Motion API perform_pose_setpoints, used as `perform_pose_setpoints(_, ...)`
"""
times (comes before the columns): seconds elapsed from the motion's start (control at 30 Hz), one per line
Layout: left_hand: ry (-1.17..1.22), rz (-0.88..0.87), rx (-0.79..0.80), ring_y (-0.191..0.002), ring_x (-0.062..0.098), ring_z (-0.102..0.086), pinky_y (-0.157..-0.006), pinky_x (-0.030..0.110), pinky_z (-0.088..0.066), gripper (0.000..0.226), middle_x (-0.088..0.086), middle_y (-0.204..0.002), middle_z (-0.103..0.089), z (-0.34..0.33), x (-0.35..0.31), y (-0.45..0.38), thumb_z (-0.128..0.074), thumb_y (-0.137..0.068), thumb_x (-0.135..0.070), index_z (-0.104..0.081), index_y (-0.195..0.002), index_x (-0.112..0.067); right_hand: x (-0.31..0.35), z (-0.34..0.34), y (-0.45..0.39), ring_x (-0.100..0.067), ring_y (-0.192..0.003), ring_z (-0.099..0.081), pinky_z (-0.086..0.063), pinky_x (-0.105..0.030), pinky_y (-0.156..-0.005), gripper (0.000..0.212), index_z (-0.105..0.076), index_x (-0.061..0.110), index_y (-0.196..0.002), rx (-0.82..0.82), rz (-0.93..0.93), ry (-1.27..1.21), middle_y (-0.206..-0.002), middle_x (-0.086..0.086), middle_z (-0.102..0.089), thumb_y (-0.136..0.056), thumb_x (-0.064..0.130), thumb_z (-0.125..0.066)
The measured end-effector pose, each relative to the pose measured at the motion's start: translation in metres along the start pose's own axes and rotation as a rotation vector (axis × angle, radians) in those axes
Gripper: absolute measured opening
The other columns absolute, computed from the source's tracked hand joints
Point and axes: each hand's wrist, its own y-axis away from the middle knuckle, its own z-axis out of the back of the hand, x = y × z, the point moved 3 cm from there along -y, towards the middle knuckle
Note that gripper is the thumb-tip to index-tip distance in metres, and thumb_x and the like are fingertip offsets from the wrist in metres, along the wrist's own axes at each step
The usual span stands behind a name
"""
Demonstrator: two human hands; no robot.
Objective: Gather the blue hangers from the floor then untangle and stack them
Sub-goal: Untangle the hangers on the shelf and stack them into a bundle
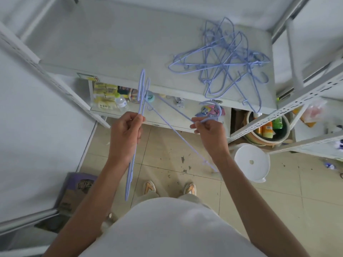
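Surroundings: You are standing on a tiled floor [163, 145] between white metal racks; beyond both your hands a grey shelf top [130, 58] is running across, with a lower shelf of bottles and packets [109, 101] lying just past your left hand.
Obstacles: A white round stool [251, 162] is sitting just beyond your right forearm, and a basin of bottles [269, 128] is sitting further out on that side.
Left hand: Your left hand [126, 132] is curling round the blue hangers in hand [142, 93], thumb and fingers pinching them edge-on, so they are running up past your knuckles and down beside your wrist.
Right hand: Your right hand [208, 128] is pinching the neck of a single hanger [172, 130] just under its hook, which is curving up over your fingers.
Hanger to grip: The single hanger's long bars are stretching from your right fingertips across to the bundle above your left hand, and they are crossing there; another bar is running down under your right wrist.
Tangled pile: The remaining blue hangers [226, 65] are lying tangled on the shelf top, well beyond and outward of your right hand, some tips overhanging its front edge.
Count: You are holding two or three hangers in the left hand, though I cannot tell exactly; one in the right; the pile is too knotted to count.
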Motion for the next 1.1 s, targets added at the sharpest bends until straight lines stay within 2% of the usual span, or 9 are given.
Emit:
perform_pose_setpoints(0.1,-0.007,-0.030,-0.027,-0.045,0.010,-0.036,-0.041,0.022,-0.030,0.020,-0.010,-0.050,-0.045,0.004,-0.014,0.003,-0.059,-0.098,-0.028,-0.070,-0.084,-0.021,0.008,0.012,-0.002,-0.006,-0.090,-0.069,-0.054,-0.032,-0.077,0.022,-0.082,0.028,-0.100,-0.070,0.069,0.117,-0.099,0.014,-0.078,-0.102,0.032,-0.061)
perform_pose_setpoints(0.17,0.003,-0.053,-0.051,-0.044,0.008,-0.036,-0.040,0.020,-0.030,0.020,-0.010,-0.051,-0.045,0.012,-0.018,0.007,-0.059,-0.098,-0.029,-0.071,-0.083,-0.024,0.009,0.021,-0.003,-0.017,-0.098,-0.064,-0.050,-0.034,-0.076,0.021,-0.077,0.025,-0.102,-0.136,0.126,0.191,-0.105,0.003,-0.072,-0.101,0.040,-0.062)
perform_pose_setpoints(0.33,-0.015,-0.035,-0.104,-0.044,0.009,-0.033,-0.042,0.020,-0.028,0.021,-0.008,-0.051,-0.043,0.029,-0.008,0.016,-0.058,-0.099,-0.026,-0.070,-0.084,-0.017,0.001,0.036,0.003,-0.026,-0.067,-0.062,-0.049,-0.037,-0.062,0.034,-0.077,0.014,-0.087,-0.189,0.224,0.399,-0.067,-0.003,-0.066,-0.104,0.039,-0.060)
perform_pose_setpoints(0.4,-0.038,-0.012,-0.117,-0.045,0.009,-0.034,-0.042,0.020,-0.029,0.022,-0.006,-0.052,-0.044,0.036,-0.001,0.016,-0.058,-0.099,-0.026,-0.070,-0.084,-0.014,-0.006,0.041,0.009,-0.028,-0.065,-0.067,-0.055,-0.042,-0.067,0.045,-0.075,0.010,-0.076,-0.221,0.181,0.402,-0.065,-0.004,-0.072,-0.105,0.041,-0.058)
perform_pose_setpoints(0.57,-0.027,0.014,-0.209,-0.044,0.011,-0.038,-0.042,0.021,-0.032,0.021,-0.007,-0.049,-0.047,0.053,0.004,0.010,-0.057,-0.097,-0.028,-0.070,-0.082,-0.020,-0.022,0.053,0.022,-0.036,-0.069,-0.067,-0.055,-0.046,-0.064,0.047,-0.069,0.006,-0.080,-0.301,0.112,0.461,-0.069,-0.013,-0.073,-0.101,0.046,-0.057)
perform_pose_setpoints(0.77,-0.116,-0.010,-0.041,-0.043,0.010,-0.039,-0.042,0.023,-0.036,0.020,-0.007,-0.049,-0.047,0.030,0.004,0.017,-0.058,-0.097,-0.026,-0.070,-0.084,-0.017,-0.023,0.046,0.028,-0.036,-0.069,-0.063,-0.055,-0.047,-0.065,0.033,-0.071,0.008,-0.085,-0.201,0.093,0.266,-0.071,-0.011,-0.071,-0.101,0.036,-0.064)
perform_pose_setpoints(0.83,-0.122,-0.021,-0.009,-0.044,0.011,-0.039,-0.042,0.023,-0.036,0.020,-0.007,-0.050,-0.047,0.022,0.002,0.021,-0.058,-0.097,-0.028,-0.070,-0.084,-0.019,-0.022,0.045,0.025,-0.035,-0.066,-0.060,-0.051,-0.040,-0.059,0.030,-0.071,0.005,-0.089,-0.172,0.079,0.184,-0.069,-0.007,-0.070,-0.100,0.032,-0.064)
perform_pose_setpoints(0.97,-0.145,-0.030,0.014,-0.043,0.011,-0.040,-0.043,0.020,-0.036,0.022,-0.007,-0.048,-0.047,0.010,-0.002,0.021,-0.056,-0.098,-0.029,-0.070,-0.083,-0.020,-0.021,0.045,0.019,-0.003,-0.055,-0.056,-0.041,-0.013,-0.052,0.023,-0.076,0.012,-0.090,-0.116,0.065,0.043,-0.066,0.015,-0.071,-0.098,0.028,-0.063)
perform_pose_setpoints(1.1,-0.155,-0.040,0.051,-0.044,0.012,-0.040,-0.044,0.022,-0.034,0.023,-0.005,-0.049,-0.047,0.001,-0.008,0.015,-0.054,-0.100,-0.025,-0.070,-0.085,-0.019,-0.015,0.043,0.014,-0.011,-0.068,-0.067,-0.049,-0.012,-0.062,0.016,-0.083,0.023,-0.093,-0.050,0.110,-0.036,-0.075,0.006,-0.077,-0.099,0.027,-0.069)
